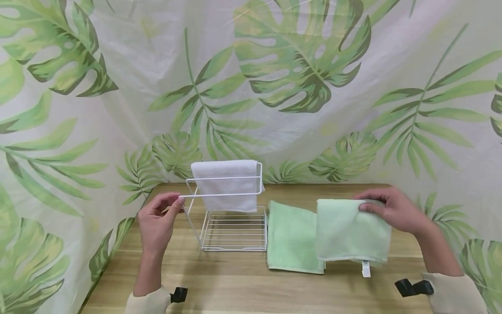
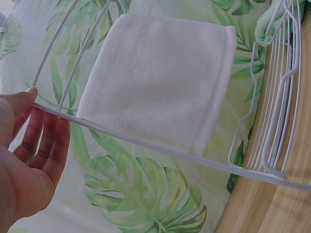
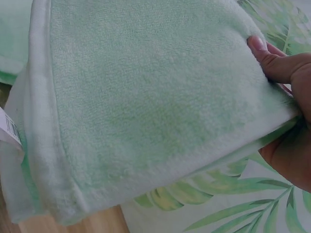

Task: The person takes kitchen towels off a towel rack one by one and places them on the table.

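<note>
My left hand pinches the upper left corner of a white wire rack between thumb and fingers, as the left wrist view also shows. Over the rack's rear top bar hangs a folded white towel. On the right, my right hand grips the top edge of a folded pale green towel, thumb in front. This towel hangs down with a white tag below its lower edge. A second green towel lies folded on the table beside the rack, partly behind the held one.
The wooden table runs back to a leaf-patterned curtain that also hangs at the left and right. Black clips show near both sleeves. The rack's lower wire shelf stands on the table.
</note>
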